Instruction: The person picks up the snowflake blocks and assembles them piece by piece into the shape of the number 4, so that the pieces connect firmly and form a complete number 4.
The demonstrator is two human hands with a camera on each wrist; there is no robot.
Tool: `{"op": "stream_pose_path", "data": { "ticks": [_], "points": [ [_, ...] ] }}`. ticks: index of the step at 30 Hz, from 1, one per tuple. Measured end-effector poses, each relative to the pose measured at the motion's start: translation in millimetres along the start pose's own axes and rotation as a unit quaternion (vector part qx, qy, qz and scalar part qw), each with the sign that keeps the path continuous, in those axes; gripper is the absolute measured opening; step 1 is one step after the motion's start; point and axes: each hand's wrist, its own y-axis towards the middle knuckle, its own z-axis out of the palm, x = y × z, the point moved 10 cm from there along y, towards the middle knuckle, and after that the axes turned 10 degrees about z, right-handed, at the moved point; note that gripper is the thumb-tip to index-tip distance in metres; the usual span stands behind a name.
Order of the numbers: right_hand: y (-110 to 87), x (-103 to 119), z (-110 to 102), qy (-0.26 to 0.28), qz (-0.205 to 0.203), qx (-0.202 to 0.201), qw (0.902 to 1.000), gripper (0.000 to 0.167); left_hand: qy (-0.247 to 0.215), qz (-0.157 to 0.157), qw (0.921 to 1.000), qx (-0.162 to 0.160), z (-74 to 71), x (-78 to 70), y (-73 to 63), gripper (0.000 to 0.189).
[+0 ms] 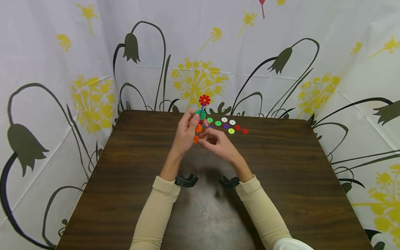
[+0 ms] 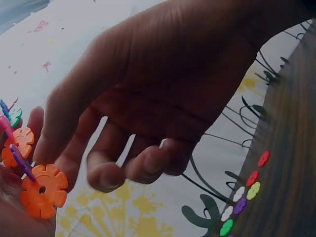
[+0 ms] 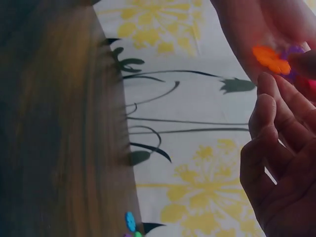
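1. Cloth backdrop [image 1: 187, 21], white, hung beyond the table from 9 through 12 to 3 o'clock. Printed with yellow flower sprays and at least four grey-green bell-shaped blooms; creased.
2. Table [image 1: 140, 149], count 1. Dark brown wood grain, with rounded far corners at 10 and 2 o'clock and pale glare at 6.
3. Sleeves [image 1: 153, 218], count 2. Cream, cuffed, reaching in between 7 and 8 and between 4 and 5 o'clock.
4. Left hand [image 1: 187, 130], at 11 o'clock on the table dial. Pinching the chain near its middle between thumb and fingers.
5. Right hand [image 1: 218, 140], at 12 o'clock. With fingers bent, thumb and forefinger right at the lowest orange disc; gripping or only touching, cannot tell.
6. Chain [image 1: 200, 114] of notched discs, count 7, held up between 11 and 12 o'clock. From top: red, blue, green, pink, orange, purple, orange. Leaning slightly toward 1 o'clock.
7. White object [image 1: 292, 244], count 1, cut off by the frame between 4 and 5 o'clock. Identity: cannot tell.
8. Black wrist mounts [image 1: 186, 181], count 2, one at each wrist.
9. Loose discs [image 1: 231, 131], lying from 12 to 1 o'clock near the far edge: green 2, white 2, red 2, yellow 1, purple 2 (one partly hidden). Also in right wrist view, toward 6:30: blue disc [image 3: 130, 221], count 1.
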Motion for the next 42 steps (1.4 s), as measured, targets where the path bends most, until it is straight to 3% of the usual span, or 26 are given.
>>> {"op": "stream_pose_path", "data": {
  "ticks": [10,16,21,27,31,37,42],
  "points": [
    [1.0,5,0,-0.031,-0.017,-0.035,0.9987,0.009,0.007,-0.012,0.9998,0.017,-3.4,2.0,-4.7,0.021],
    [1.5,1,-9,-0.057,-0.013,-0.076,0.9954,0.008,0.043,-0.051,0.996,0.059,-6.2,10.0,-10.7,0.037],
    [4.0,-5,-12,-0.067,-0.001,-0.085,0.9942,0.01,0.098,-0.112,0.983,0.108,-9.4,23.8,-23.6,0.054],
    [7.1,-11,-13,-0.092,0.009,-0.086,0.9919,0.01,0.157,-0.188,0.9485,0.2,-7.2,42.5,-45.2,0.041],
    [7.2,-15,-15,-0.106,0.013,-0.087,0.9905,0.009,0.17,-0.216,0.9336,0.23,-3.1,49.7,-51.8,0.039],
    [6.2,-16,-14,-0.103,0.012,-0.081,0.9913,0.01,0.192,-0.221,0.9267,0.236,-1.8,51.5,-52.1,0.034],
    [4.2,-18,-18,-0.079,0.018,-0.083,0.9932,0.015,0.193,-0.21,0.9306,0.229,-0.2,54.0,-49.8,0.031]
  ]
}}
